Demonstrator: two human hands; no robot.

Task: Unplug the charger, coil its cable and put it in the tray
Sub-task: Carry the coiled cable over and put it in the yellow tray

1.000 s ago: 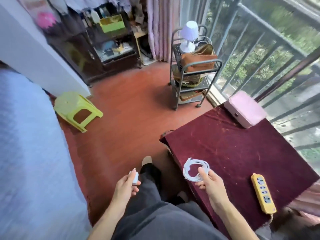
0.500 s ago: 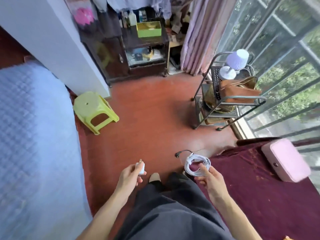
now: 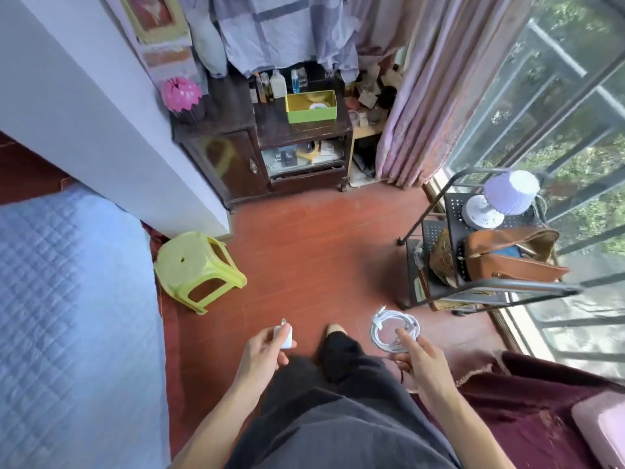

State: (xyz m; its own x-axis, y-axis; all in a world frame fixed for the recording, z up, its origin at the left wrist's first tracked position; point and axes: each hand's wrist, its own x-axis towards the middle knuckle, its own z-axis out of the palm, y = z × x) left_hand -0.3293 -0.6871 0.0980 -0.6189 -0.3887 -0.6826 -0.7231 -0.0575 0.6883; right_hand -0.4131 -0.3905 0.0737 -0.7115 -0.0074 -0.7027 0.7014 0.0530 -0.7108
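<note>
My left hand holds a small white charger plug with its prongs pointing up. My right hand grips the white cable, wound into a tight round coil, with one connector end sticking out at the coil's top. Plug and coil are apart, both held over the red floor in front of my legs. A yellow-green tray stands far ahead on top of a dark wooden cabinet, with something white inside it.
A blue quilted bed fills the left. A lime plastic stool stands by the wall corner. A black metal cart with a lamp and brown bag stands at the right by the window. A maroon-covered table is at the lower right.
The view has swung left and up, away from the maroon table and the yellow power strip, toward the cabinet with the tray. Both hands keep the plug and the coil.
</note>
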